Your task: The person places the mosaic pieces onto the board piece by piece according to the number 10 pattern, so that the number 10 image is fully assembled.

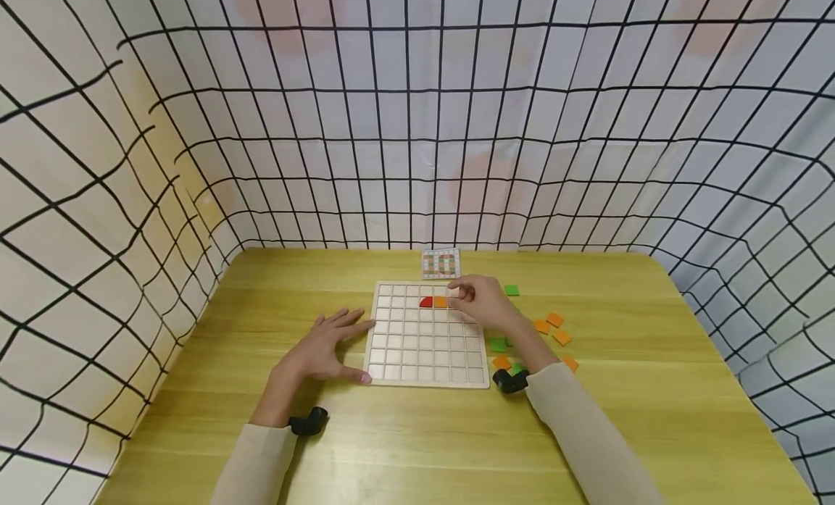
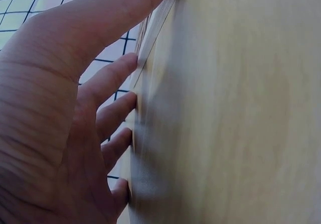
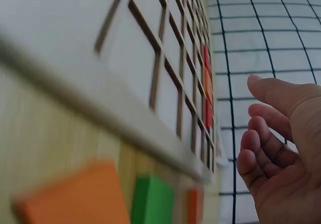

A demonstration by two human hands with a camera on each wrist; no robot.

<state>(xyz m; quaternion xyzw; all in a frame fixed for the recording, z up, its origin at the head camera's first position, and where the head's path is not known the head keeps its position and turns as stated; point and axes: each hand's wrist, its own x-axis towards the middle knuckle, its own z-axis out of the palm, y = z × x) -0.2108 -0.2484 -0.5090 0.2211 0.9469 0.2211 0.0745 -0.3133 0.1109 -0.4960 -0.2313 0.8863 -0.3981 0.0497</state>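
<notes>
1. Sleeves (image 1: 593,440), pale, nearest cam: one at btm L of frame, one at btm R, each w/ a black wrist cam (image 1: 309,422) by the cuff.
2. L hand (image 1: 324,349): L of frame ctr, fingers spread wide; thumb & index tip touch L edge of board (image 1: 426,356), other fingertips rest on tabletop (image 1: 424,447).
3. R hand (image 1: 485,302): R of frame ctr, over board's upper R; fingers loosely bent, narrow gap betw. thumb & index.
4. Board lies flat, mid-frame, pale, split into sq. cells.
5. 2nd row from board's top: red tile (image 1: 426,302), orange tile (image 1: 440,302) just R of it. R wrist view also shows 2nd red tile (image 3: 208,113) on orange one's other side; R hand hides it in head view.
6. Green tiles (image 1: 512,290) & loose orange tiles (image 1: 554,319): scattered R of board, ctr-R of frame, some partly behind R hand's wrist.
7. Printed card (image 1: 441,264): just above board in frame, w/ small coloured grid.
8. Upper half of frame: white cloth (image 1: 424,114) w/ blk gridlines.
</notes>
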